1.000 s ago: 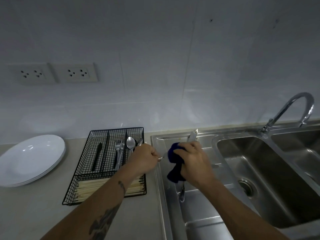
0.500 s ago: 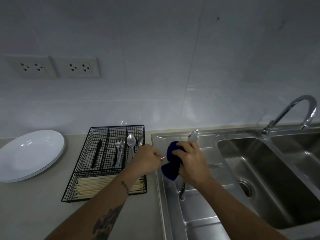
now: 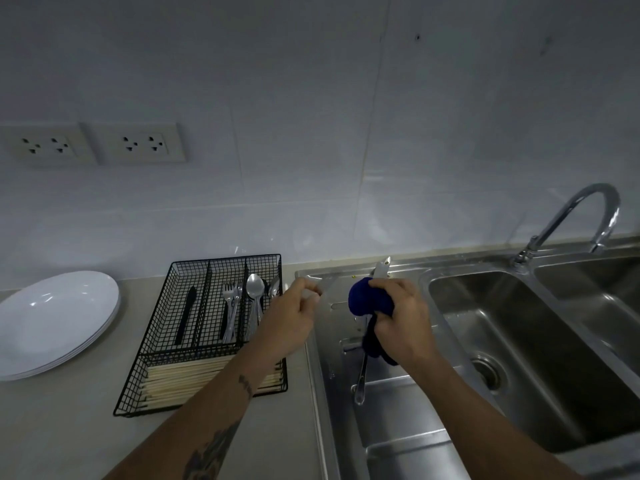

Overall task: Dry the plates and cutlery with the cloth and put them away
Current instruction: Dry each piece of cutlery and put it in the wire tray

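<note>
My left hand (image 3: 294, 315) pinches a small piece of metal cutlery (image 3: 320, 291), blurred by motion, over the left edge of the steel sink. My right hand (image 3: 403, 318) grips a bunched dark blue cloth (image 3: 365, 296) a short way to the right, apart from that piece. A long metal utensil (image 3: 361, 379) lies on the drainboard under the cloth. Another metal piece (image 3: 381, 268) leans at the back of the sink. A black wire cutlery tray (image 3: 149, 341) holds a knife (image 3: 187, 311), forks (image 3: 231, 306), spoons (image 3: 255, 289) and chopsticks (image 3: 194, 379). White plates (image 3: 52, 317) are stacked at the left.
The drainboard (image 3: 398, 431) joins a deep basin (image 3: 519, 344) with a drain, and a curved faucet (image 3: 571, 216) stands behind it. A second basin lies at the far right. Two wall outlets (image 3: 138, 143) sit above the beige counter (image 3: 69, 427).
My left hand has drawn the cutlery piece leftward out of the cloth, so a gap now shows between the hands. The right hand keeps gripping the cloth.
</note>
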Demonstrator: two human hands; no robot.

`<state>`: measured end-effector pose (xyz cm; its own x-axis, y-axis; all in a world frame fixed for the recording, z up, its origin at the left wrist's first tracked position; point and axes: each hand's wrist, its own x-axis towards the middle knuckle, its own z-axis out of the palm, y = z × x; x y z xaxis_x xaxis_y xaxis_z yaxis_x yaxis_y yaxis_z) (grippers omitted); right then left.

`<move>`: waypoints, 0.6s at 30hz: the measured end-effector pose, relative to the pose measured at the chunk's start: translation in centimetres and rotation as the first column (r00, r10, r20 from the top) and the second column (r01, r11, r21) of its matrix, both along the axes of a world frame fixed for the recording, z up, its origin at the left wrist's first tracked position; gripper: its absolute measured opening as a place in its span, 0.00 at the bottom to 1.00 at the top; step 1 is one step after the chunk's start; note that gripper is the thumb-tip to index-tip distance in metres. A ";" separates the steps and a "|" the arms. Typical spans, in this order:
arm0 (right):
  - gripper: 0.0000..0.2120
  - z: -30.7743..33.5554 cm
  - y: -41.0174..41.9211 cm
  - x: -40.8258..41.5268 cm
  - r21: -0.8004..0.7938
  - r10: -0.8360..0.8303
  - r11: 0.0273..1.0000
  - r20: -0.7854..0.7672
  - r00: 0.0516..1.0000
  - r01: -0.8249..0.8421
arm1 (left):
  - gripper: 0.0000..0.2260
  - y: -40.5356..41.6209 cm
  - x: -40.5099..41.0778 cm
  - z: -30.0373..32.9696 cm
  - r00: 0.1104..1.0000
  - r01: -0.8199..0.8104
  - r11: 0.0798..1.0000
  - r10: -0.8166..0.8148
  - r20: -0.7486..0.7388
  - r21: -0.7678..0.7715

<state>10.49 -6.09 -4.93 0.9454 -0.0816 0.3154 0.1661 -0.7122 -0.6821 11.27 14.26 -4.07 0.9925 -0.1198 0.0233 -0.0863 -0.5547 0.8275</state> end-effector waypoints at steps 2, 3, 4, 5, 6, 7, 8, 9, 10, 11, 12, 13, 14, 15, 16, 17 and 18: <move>0.26 0.5 -0.1 -0.2 0.102 0.009 0.995 -0.040 0.999 -0.005 | 0.06 -0.4 0.2 0.4 0.999 -0.026 0.999 0.027 0.031 -0.030; 0.24 0.5 -0.1 -0.3 0.134 0.012 0.991 -0.057 0.998 -0.004 | 0.07 -0.7 0.2 0.7 0.999 -0.037 0.999 0.038 0.025 -0.038; 0.23 0.5 0.0 -0.3 0.146 0.014 0.989 -0.065 0.998 -0.004 | 0.07 -1.0 0.2 1.0 0.999 -0.037 0.998 0.037 0.005 -0.048; 0.22 0.4 0.0 -0.3 0.144 0.013 0.990 -0.066 0.998 -0.003 | 0.08 -1.2 0.1 1.4 1.000 -0.022 0.998 0.021 -0.020 -0.055; 0.21 0.3 -0.1 -0.2 0.146 0.014 0.989 -0.067 0.998 -0.004 | 0.08 -1.5 0.1 1.6 0.999 0.001 0.998 -0.004 -0.039 -0.059; 0.20 0.3 0.0 -0.1 0.158 0.019 0.987 -0.080 0.997 -0.006 | 0.08 -1.7 0.1 1.8 0.999 0.021 0.998 -0.024 -0.045 -0.060; 0.19 0.3 0.0 -0.1 0.174 0.031 0.985 -0.105 0.994 -0.013 | 0.08 -1.9 0.1 1.9 0.999 0.028 0.998 -0.030 -0.032 -0.059; 0.18 0.3 0.0 0.0 0.183 0.052 0.983 -0.135 0.989 -0.027 | 0.08 -2.1 0.1 1.9 1.000 0.020 0.998 -0.020 -0.003 -0.058; 0.18 0.1 0.0 0.0 0.185 0.078 0.981 -0.159 0.984 -0.048 | 0.08 -2.2 0.2 1.9 0.999 -0.007 0.998 0.009 0.031 -0.061; 0.19 0.0 -0.1 -0.1 0.177 0.100 0.982 -0.173 0.980 -0.069 | 0.09 -2.3 0.2 1.9 0.997 -0.047 0.996 0.051 0.057 -0.070; 0.20 -0.1 -0.2 -0.2 0.161 0.119 0.983 -0.174 0.977 -0.091 | 0.10 -2.4 0.3 1.9 0.993 -0.091 0.993 0.097 0.068 -0.079; 0.21 -0.4 -0.3 -0.2 0.128 0.129 0.986 -0.175 0.976 -0.107 | 0.10 -2.4 0.5 2.0 0.988 -0.131 0.987 0.137 0.064 -0.090; 0.22 -0.7 -0.4 -0.2 0.092 0.135 0.988 -0.177 0.975 -0.121 | 0.10 -2.4 0.6 2.2 0.985 -0.160 0.981 0.166 0.047 -0.106; 0.22 -1.1 -0.6 -0.3 0.059 0.131 0.991 -0.191 0.973 -0.122 | 0.10 -2.3 0.8 2.3 0.983 -0.176 0.977 0.180 0.026 -0.125; 0.21 -1.4 -0.7 -0.2 0.044 0.124 0.992 -0.205 0.971 -0.118 | 0.10 -2.2 1.1 2.4 0.983 -0.178 0.974 0.181 0.006 -0.140; 0.20 -1.6 -0.8 -0.2 0.038 0.107 0.994 -0.221 0.969 -0.101 | 0.10 -2.0 1.3 2.6 0.985 -0.175 0.973 0.175 -0.012 -0.150; 0.18 -1.7 -0.9 -0.3 0.046 0.086 0.996 -0.232 0.969 -0.078 | 0.10 -1.9 1.4 2.9 0.985 -0.173 0.973 0.172 -0.020 -0.154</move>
